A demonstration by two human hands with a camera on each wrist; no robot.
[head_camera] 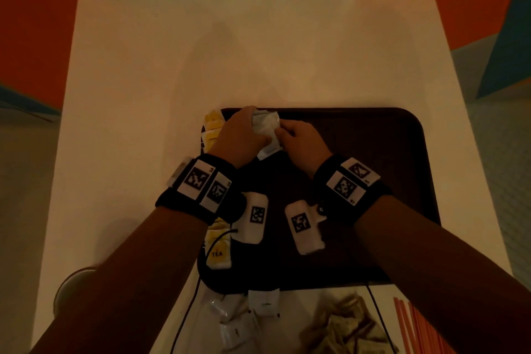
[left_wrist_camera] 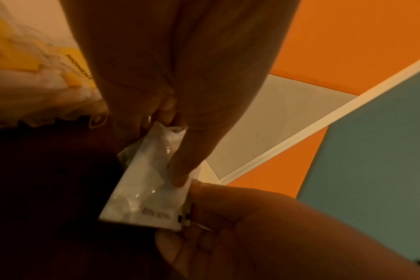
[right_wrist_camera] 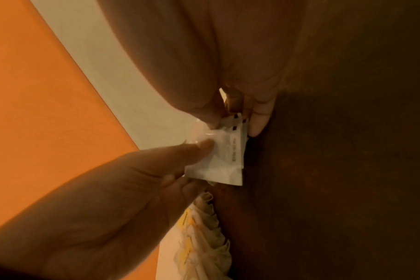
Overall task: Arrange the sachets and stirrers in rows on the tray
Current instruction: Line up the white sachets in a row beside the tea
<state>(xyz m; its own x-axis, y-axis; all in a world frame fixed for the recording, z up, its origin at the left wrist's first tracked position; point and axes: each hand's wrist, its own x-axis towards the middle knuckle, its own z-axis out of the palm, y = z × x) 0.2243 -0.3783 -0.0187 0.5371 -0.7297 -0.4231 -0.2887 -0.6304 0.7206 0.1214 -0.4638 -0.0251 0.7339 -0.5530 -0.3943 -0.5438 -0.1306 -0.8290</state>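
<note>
A dark brown tray (head_camera: 373, 152) lies on the white table (head_camera: 172, 66). Over its far left corner, both hands hold a small stack of white sachets (head_camera: 265, 129). My left hand (head_camera: 253, 126) grips the stack from the left, thumb on its face. From the right, my right hand (head_camera: 286, 135) pinches its edge. The wrist views show the same stack (left_wrist_camera: 149, 185) (right_wrist_camera: 223, 157) pinched between thumbs and fingers. Yellow tea sachets (head_camera: 212, 129) overlap in a row along the tray's left side, with more of them (head_camera: 219, 250) under my left wrist.
Loose white sachets (head_camera: 244, 316) and brown sachets (head_camera: 344, 325) lie in heaps on the table in front of the tray. Orange stirrers (head_camera: 416, 327) lie at the near right. A round stool (head_camera: 74, 287) stands at the table's near left. Cables run from both wrist cameras.
</note>
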